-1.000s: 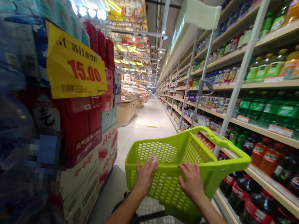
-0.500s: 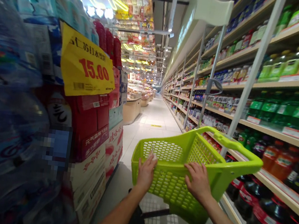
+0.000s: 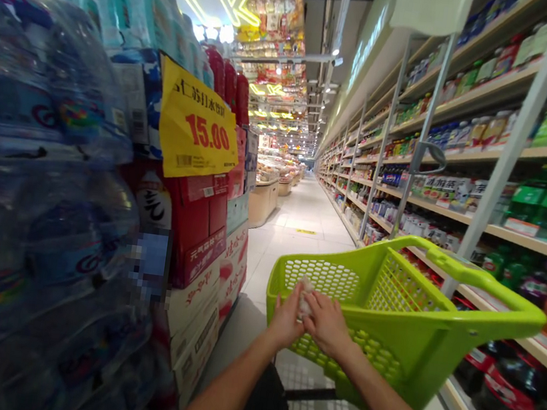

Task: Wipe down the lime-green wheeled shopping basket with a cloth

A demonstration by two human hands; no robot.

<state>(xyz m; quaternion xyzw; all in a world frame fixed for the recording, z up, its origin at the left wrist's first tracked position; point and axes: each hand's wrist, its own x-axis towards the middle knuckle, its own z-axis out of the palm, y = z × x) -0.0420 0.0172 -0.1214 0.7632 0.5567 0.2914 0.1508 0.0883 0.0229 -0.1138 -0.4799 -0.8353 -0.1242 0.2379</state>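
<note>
My left hand [image 3: 287, 322] and my right hand [image 3: 329, 325] meet over the near side of a lime-green shopping cart [image 3: 441, 341]. Between their fingers is a small crumpled whitish wad [image 3: 306, 291], tissue or thin plastic; I cannot tell which. The left fingers are closed around it from the left, and the right fingertips press on it from the right. Part of the wad is hidden by the fingers. The cart stands sideways before me, its handle [image 3: 494, 288] pointing right and its honeycomb-holed basket to the left.
Stacked cartons [image 3: 193, 235] and shrink-wrapped bottles [image 3: 49, 222] rise close on the left, with a yellow price sign [image 3: 198, 124] reading 15.00. Drink shelves [image 3: 541, 240] line the right side. A tiled aisle [image 3: 297, 215] runs ahead past wooden display bins [image 3: 262, 203].
My right hand has left the cart's near rim and come over to my left hand at the wad. The view has turned left, so the cart and shelves appear further right.
</note>
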